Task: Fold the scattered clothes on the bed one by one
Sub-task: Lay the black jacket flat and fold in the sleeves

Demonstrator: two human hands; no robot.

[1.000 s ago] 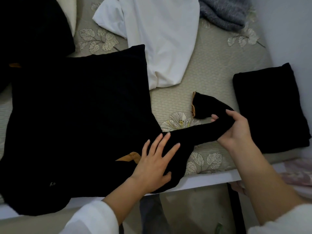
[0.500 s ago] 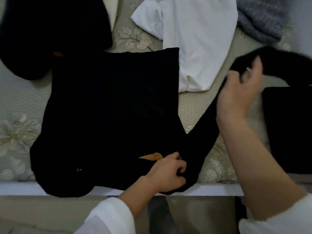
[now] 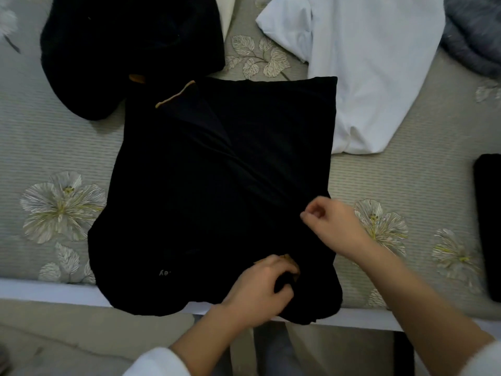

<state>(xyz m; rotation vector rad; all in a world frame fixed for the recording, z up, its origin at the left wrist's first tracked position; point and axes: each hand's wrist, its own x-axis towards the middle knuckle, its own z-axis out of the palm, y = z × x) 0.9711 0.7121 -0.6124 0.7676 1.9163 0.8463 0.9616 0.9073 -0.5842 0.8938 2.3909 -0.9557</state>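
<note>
While the left hand (image 3: 260,289) digs its curled fingers into the black sweater (image 3: 217,185) right by the tan tag (image 3: 294,267), the right hand (image 3: 330,221) sits just beside it at the sweater's right edge. Its fingers are curled, thumb against forefinger, and whether it actually pinches cloth I cannot tell. The sweater lies flat on the bed (image 3: 54,147), its near edge spilling over the bed's rim under the left hand. One sleeve is laid slantwise across the body, tan cuff (image 3: 173,97) far beyond the left hand. Past the right hand sprawls a white shirt (image 3: 379,77), with a grey knit (image 3: 477,36) further out. Beyond the left hand sits a black heap (image 3: 130,44). Off to the right hand's outer side lies a folded black garment (image 3: 488,226).
</note>
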